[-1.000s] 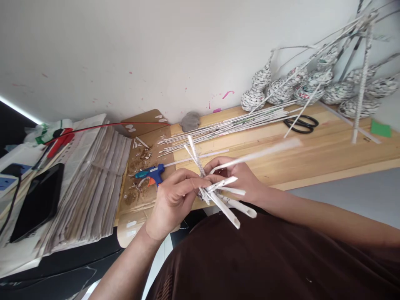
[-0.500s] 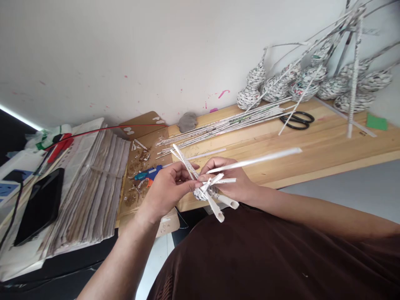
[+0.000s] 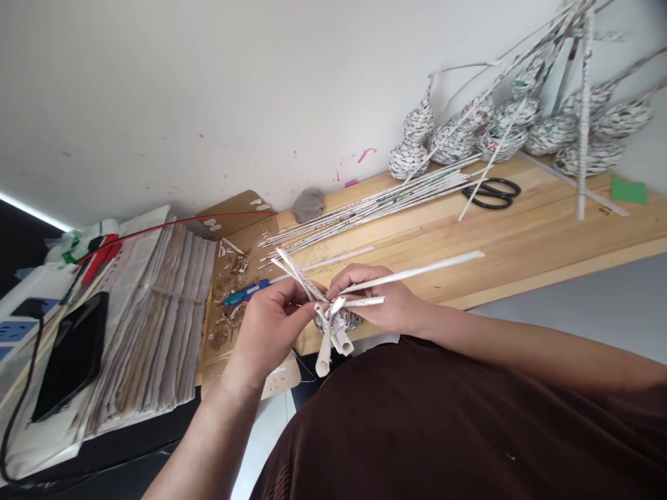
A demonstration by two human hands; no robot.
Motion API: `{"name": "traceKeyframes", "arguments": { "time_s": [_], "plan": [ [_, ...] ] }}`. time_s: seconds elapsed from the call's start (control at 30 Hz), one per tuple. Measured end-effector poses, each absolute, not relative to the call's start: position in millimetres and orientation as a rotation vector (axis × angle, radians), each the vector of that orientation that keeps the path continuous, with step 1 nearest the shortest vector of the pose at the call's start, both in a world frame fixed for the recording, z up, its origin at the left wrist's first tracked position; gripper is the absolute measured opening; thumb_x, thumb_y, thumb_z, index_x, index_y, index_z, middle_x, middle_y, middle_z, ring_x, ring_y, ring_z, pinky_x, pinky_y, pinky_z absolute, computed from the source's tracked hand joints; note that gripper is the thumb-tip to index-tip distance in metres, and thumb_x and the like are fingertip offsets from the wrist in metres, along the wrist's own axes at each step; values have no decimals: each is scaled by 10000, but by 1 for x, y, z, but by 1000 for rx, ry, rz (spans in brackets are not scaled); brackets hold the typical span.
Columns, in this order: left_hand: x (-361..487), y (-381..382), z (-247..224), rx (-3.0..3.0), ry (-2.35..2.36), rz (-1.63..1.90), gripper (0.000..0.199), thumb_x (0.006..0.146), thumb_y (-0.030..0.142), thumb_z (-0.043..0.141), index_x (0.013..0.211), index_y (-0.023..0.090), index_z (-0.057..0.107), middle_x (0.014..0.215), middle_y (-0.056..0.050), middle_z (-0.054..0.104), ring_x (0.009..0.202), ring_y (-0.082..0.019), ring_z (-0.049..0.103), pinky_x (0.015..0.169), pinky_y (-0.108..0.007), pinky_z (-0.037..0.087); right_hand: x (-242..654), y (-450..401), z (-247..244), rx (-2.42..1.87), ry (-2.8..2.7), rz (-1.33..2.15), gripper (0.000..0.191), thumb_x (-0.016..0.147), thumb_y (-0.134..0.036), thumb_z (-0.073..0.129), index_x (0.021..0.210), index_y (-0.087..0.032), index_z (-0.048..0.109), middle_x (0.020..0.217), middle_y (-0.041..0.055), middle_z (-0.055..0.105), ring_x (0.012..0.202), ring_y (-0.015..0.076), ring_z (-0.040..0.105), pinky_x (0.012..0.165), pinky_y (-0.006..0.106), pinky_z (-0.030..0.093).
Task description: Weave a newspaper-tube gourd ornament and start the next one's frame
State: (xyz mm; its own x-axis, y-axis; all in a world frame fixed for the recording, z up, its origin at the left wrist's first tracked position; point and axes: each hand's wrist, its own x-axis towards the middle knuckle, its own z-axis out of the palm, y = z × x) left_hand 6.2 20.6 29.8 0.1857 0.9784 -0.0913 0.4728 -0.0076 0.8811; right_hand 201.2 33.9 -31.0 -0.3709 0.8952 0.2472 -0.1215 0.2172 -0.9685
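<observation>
Between my two hands is a small woven piece of rolled newspaper [image 3: 346,320], with several paper tubes sticking out of it. Two open tube ends [image 3: 324,362] point toward my body, and thinner tubes [image 3: 292,267] slant away past my left fingers. My left hand [image 3: 276,316] is closed in a pinch on the left side of the weave. My right hand [image 3: 380,298] is closed at its right side, fingers curled over the top. A long white paper tube [image 3: 438,265] runs out rightward from my right fingertips. My palms and fingers hide part of the weave.
Loose paper tubes [image 3: 375,208] lie across the wooden board [image 3: 547,229], near black scissors [image 3: 490,193]. Woven gourd shapes [image 3: 409,160] stand along the wall. A blue glue gun [image 3: 246,292] lies left, beside stacked newspapers [image 3: 156,319] and a black phone [image 3: 73,354].
The woven piece has turned, so the open tube ends have swung leftward and point more straight at me. The long tube has shifted slightly left. Both hands still hold on.
</observation>
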Motion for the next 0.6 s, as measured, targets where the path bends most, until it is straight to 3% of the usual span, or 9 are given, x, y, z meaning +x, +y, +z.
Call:
{"name": "traceKeyframes", "arguments": {
  "time_s": [0.13, 0.37, 0.6],
  "plan": [
    [12, 16, 28, 1609, 1481, 850, 320, 713, 287, 814, 1012, 185, 759, 871, -28, 777, 760, -176, 706, 697, -258, 554, 199, 39, -36, -618, -1421, 1503, 171, 803, -306, 755, 832, -145, 702, 825, 47, 690, 739, 150, 663, 661, 263, 511],
    [13, 13, 27, 1551, 1496, 823, 219, 700, 306, 823, 866, 175, 764, 851, -41, 769, 777, -190, 711, 709, -261, 563, 200, 37, -31, -697, -1437, 1480, 211, 778, -333, 789, 801, -155, 678, 792, 24, 675, 710, 126, 635, 611, 229, 485],
    [9, 12, 27, 1645, 1468, 831, 64, 763, 242, 767, 773, 185, 740, 749, -19, 730, 721, -172, 688, 688, -249, 544, 198, 31, -28, -819, -1416, 1378, 235, 780, -361, 786, 753, -154, 679, 783, 45, 694, 717, 150, 642, 634, 266, 494]
  ]
}}
